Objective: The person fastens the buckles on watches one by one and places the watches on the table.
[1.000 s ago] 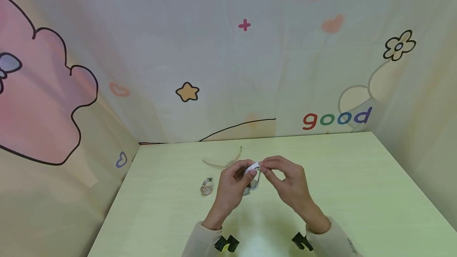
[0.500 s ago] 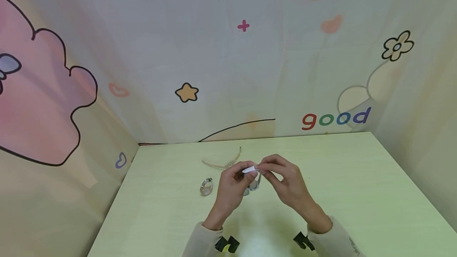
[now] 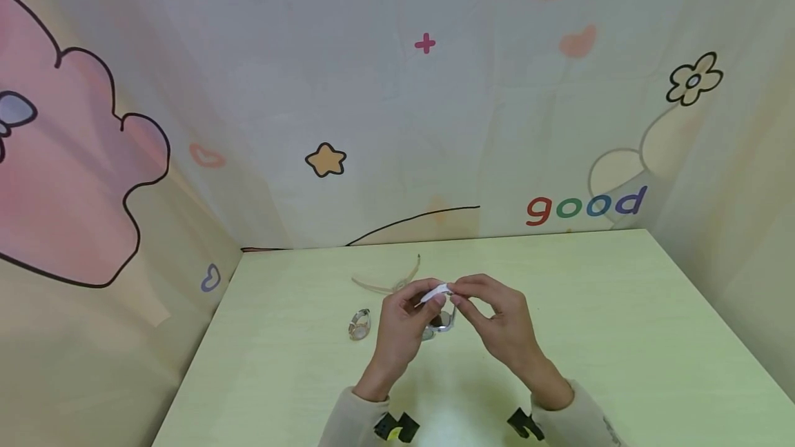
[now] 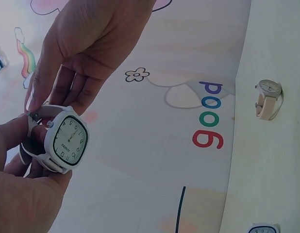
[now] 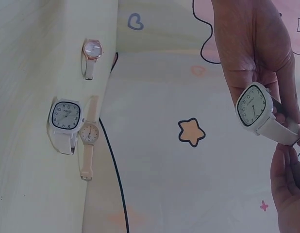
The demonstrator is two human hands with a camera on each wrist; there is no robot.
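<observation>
"Half a second on, the right hand [image 3: 497, 316] sits slightly lower, and the white strap [image 3: 437, 292] between it and the left hand [image 3: 400, 333] shows an arch in place of a nearly straight line."

"What's the room like?"

"Pale printed cloth [image 3: 373, 74] fills the upper frame: an orange star [image 3: 326, 160] left of centre, the coloured word "good" [image 3: 586, 205] at right, a big pink shape [image 3: 68, 171] along the left edge. Below it, a pale green worktop [image 3: 590, 330] spreads across the lower frame."

"And lying there?"

"Watches. One rose-gold watch [image 5: 92, 49] is left of the hands in the head view. At left in the right wrist view, a second square watch [image 5: 67, 116] and a beige watch [image 5: 89, 132] show together, outlines meeting; I can't tell whether they touch. The left wrist view has a round watch [image 4: 269, 89] at upper right."

"Where's the one being handled?"

"Lower middle of the head view, raised off the worktop: a square-faced white watch [image 4: 71, 141]."

"How are the grips?"

"Both narrow. The left grip holds that watch between thumb and fingers; the right grip pinches the strap's end between its fingertips."
</observation>
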